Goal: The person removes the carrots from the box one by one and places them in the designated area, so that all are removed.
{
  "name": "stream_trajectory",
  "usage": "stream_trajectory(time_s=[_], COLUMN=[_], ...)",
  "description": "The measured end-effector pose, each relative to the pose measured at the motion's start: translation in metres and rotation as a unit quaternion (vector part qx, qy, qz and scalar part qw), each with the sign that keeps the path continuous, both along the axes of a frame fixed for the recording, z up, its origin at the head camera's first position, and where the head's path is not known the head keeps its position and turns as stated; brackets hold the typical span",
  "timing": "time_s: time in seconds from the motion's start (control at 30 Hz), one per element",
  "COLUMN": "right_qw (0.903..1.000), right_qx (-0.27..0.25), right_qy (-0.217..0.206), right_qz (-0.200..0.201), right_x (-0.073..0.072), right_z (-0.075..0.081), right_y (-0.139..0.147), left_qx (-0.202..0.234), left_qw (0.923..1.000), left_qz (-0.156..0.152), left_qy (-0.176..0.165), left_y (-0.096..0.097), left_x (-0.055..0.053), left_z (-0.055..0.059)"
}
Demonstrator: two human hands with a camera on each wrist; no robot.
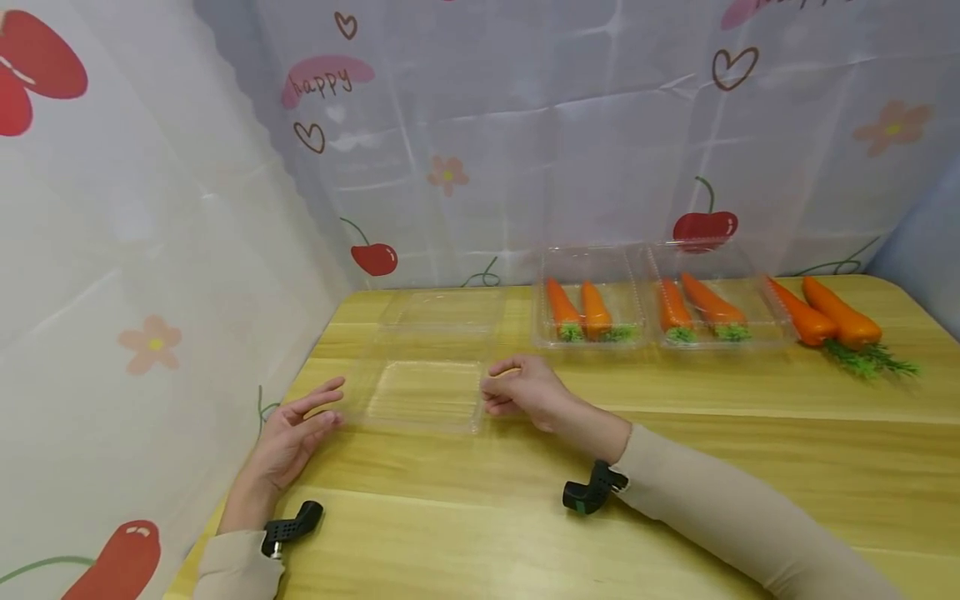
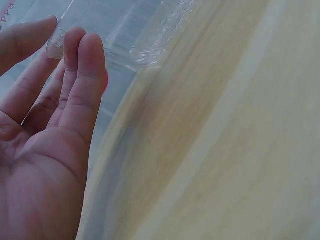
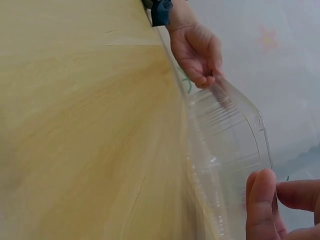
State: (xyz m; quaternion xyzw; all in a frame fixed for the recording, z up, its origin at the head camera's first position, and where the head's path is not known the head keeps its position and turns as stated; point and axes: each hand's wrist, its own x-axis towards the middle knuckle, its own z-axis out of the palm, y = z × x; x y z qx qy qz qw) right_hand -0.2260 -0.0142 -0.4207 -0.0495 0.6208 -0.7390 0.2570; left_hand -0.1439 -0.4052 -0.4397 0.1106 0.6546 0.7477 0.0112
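An unfolded clear plastic clamshell box (image 1: 427, 392) lies on the left of the table, its lid (image 1: 442, 310) laid back towards the curtain. At the near half's left edge is my left hand (image 1: 288, 437), fingers extended and apart, their tips close against the plastic. The left wrist view shows those fingers (image 2: 90, 75) overlapping a corner of the box (image 2: 145, 45); firm contact is unclear. On the opposite side my right hand (image 1: 528, 392) pinches the rim. Its thumb and fingers (image 3: 262, 200) stand on either side of the clear edge in the right wrist view.
Two clear boxes stand at the back, each with two carrots: one pair (image 1: 596, 312) in the middle, another (image 1: 708, 300) to its right. Two loose carrots (image 1: 843, 317) with green tops lie at the far right. A printed curtain (image 1: 480, 125) borders the wooden table (image 1: 480, 517).
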Motion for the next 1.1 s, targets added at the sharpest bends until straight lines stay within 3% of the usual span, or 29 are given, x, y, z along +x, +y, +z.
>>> stream_trajectory(time_s=[0.27, 0.5, 0.87, 1.1], right_qw=[1.0, 0.9997, 0.9992, 0.9984], right_qx=[-0.003, -0.017, -0.039, -0.056], right_qy=[-0.007, -0.017, -0.006, -0.008], right_qz=[-0.004, -0.006, -0.002, 0.004], right_x=[-0.004, -0.004, -0.002, -0.004], right_z=[0.005, 0.006, -0.003, -0.003], right_y=[-0.018, -0.04, -0.073, -0.093], left_qx=[0.028, 0.023, 0.081, 0.11], left_qw=[0.9994, 0.9971, 0.9878, 0.9767], left_qz=[0.006, 0.072, 0.133, 0.184], left_qy=[0.018, 0.006, 0.003, -0.005], left_y=[-0.007, -0.016, -0.025, -0.031], left_x=[0.004, 0.012, 0.018, 0.021], left_z=[0.003, 0.004, 0.005, 0.007])
